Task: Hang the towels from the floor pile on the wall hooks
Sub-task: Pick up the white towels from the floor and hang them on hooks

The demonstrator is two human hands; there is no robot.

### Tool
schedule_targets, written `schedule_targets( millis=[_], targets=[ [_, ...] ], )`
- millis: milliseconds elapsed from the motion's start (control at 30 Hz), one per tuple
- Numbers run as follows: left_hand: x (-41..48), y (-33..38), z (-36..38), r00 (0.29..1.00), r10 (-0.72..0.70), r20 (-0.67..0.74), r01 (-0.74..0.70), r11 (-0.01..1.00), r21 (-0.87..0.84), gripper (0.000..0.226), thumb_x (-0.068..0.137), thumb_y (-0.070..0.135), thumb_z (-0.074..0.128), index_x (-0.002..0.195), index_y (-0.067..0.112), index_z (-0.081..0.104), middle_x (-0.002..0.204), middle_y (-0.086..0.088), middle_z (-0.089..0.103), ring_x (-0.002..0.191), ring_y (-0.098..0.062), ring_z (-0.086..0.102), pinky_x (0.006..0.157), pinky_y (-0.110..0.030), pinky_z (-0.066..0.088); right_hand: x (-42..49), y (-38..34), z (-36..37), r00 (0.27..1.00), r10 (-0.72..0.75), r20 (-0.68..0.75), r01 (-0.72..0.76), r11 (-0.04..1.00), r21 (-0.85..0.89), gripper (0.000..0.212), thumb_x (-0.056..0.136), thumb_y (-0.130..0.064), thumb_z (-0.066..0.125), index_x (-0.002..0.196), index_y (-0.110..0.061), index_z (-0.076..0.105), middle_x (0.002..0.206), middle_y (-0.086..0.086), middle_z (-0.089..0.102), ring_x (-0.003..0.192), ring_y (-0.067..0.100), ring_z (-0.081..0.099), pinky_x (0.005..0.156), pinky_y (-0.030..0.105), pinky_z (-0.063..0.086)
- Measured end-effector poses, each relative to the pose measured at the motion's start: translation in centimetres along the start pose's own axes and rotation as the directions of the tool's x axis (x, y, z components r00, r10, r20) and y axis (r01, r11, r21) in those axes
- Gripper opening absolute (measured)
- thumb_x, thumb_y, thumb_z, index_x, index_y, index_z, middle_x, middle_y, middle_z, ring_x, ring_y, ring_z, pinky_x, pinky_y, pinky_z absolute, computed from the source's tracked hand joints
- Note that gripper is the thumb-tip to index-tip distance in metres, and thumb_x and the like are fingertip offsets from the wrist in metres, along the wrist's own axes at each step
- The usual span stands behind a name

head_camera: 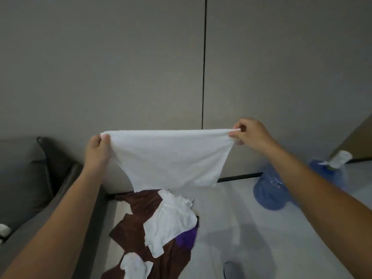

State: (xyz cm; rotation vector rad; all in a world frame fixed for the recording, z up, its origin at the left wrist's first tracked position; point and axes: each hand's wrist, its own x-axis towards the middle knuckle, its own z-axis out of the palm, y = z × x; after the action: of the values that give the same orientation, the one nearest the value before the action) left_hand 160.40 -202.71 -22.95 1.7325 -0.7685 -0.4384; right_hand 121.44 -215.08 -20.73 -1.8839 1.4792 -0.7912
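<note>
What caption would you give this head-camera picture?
Left hand and right hand hold a white towel stretched above the floor pile of towels.

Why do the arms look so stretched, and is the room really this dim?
Head view: the wide-angle lens stretches the forearms toward the lower corners; light is dim and even, without glare; the white towel looks soft, its weave lost; a faint shadow lies on the floor.

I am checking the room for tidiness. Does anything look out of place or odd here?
Yes. A heap of towels, brown, white and purple, lies crumpled on the floor. At the right a blue water jug seems to lie on its side.
</note>
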Motion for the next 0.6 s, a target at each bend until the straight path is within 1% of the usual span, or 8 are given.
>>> schedule_targets(
  millis=[67,133,200,300,400,433,533,600],
  targets=[
    [-0.8,0.6,1.4,0.995,0.008,0.102,-0.005,1.0,-0.023,0.026,0.097,0.034,0.046,0.078,0.017,0.051,0.07,-0.002,0.047,0.065,-0.015,0.045,0.068,-0.035,0.041,-3.5,0.7,-1.2,0.991,0.047,-0.122,-0.049,0.999,-0.018,0.029,0.08,-0.009,0.076,0.065,-0.019,0.052,0.08,0.005,0.052,0.064,0.024,0.056,0.057,0.038,0.056],
    [-1.5,0.8,2.7,0.979,0.018,0.202,-0.009,0.999,-0.046,0.031,0.085,0.047,0.049,0.082,0.017,0.056,0.079,-0.006,0.055,0.075,-0.02,0.052,0.073,-0.042,0.047,-7.3,1.6,-2.7,0.973,0.102,-0.207,-0.105,0.994,-0.004,0.033,0.081,-0.009,0.074,0.065,-0.021,0.048,0.075,0.003,0.052,0.06,0.024,0.052,0.053,0.031,0.05],
    [-2.2,0.8,4.4,0.955,0.015,0.295,0.003,0.998,-0.062,0.039,0.073,0.055,0.048,0.08,0.018,0.058,0.086,-0.008,0.058,0.08,-0.02,0.052,0.076,-0.049,0.05,-11.2,2.7,-4.3,0.957,0.15,-0.248,-0.157,0.988,-0.008,0.031,0.085,-0.013,0.071,0.067,-0.023,0.047,0.072,0.002,0.056,0.062,0.021,0.052,0.06,0.028,0.045],
    [-5.3,2.0,7.6,0.902,0.026,0.43,0.012,0.996,-0.085,0.038,0.069,0.057,0.047,0.077,0.022,0.057,0.089,-0.008,0.059,0.082,-0.02,0.052,0.08,-0.049,0.05,-17.0,4.0,-7.3,0.906,0.209,-0.369,-0.234,0.972,-0.025,0.029,0.088,-0.015,0.068,0.069,-0.024,0.048,0.07,-0.007,0.054,0.068,0.015,0.049,0.06,0.027,0.035],
    [-9.5,3.3,11.0,0.836,0.052,0.547,-0.013,0.997,-0.074,0.036,0.074,0.056,0.048,0.085,0.025,0.062,0.099,-0.007,0.065,0.09,-0.023,0.059,0.089,-0.054,0.051,-23.4,5.3,-10.6,0.824,0.31,-0.474,-0.294,0.949,0.11,0.016,0.084,-0.012,0.072,0.077,-0.014,0.058,0.075,-0.002,0.06,0.067,0.011,0.053,0.059,0.016,0.041],
    [-11.3,3.9,12.2,0.812,0.055,0.582,-0.016,0.997,-0.073,0.036,0.076,0.056,0.048,0.09,0.025,0.062,0.102,-0.007,0.066,0.094,-0.025,0.06,0.091,-0.054,0.051,-25.9,5.9,-11.8,0.795,0.347,-0.498,-0.314,0.937,0.152,0.016,0.082,-0.011,0.075,0.077,-0.014,0.06,0.076,0.0,0.061,0.067,0.01,0.054,0.061,0.016,0.043],
    [-18.0,6.5,15.3,0.729,0.114,0.675,-0.062,0.993,-0.1,0.032,0.084,0.045,0.047,0.097,0.02,0.062,0.099,-0.008,0.064,0.088,-0.022,0.057,0.09,-0.054,0.05,-33.9,7.5,-15.2,0.705,0.434,-0.56,-0.386,0.898,0.21,0.02,0.076,-0.013,0.08,0.074,-0.019,0.061,0.075,0.001,0.064,0.069,0.016,0.056,0.068,0.029,0.047],
    [-23.0,8.3,17.3,0.661,0.154,0.735,-0.091,0.988,-0.124,0.037,0.084,0.043,0.046,0.101,0.014,0.062,0.1,-0.01,0.064,0.087,-0.022,0.058,0.087,-0.053,0.052,-39.6,8.2,-17.4,0.658,0.457,-0.599,-0.41,0.884,0.224,0.02,0.074,-0.011,0.081,0.074,-0.018,0.062,0.076,0.004,0.064,0.068,0.015,0.055,0.066,0.029,0.046]
  ],
)
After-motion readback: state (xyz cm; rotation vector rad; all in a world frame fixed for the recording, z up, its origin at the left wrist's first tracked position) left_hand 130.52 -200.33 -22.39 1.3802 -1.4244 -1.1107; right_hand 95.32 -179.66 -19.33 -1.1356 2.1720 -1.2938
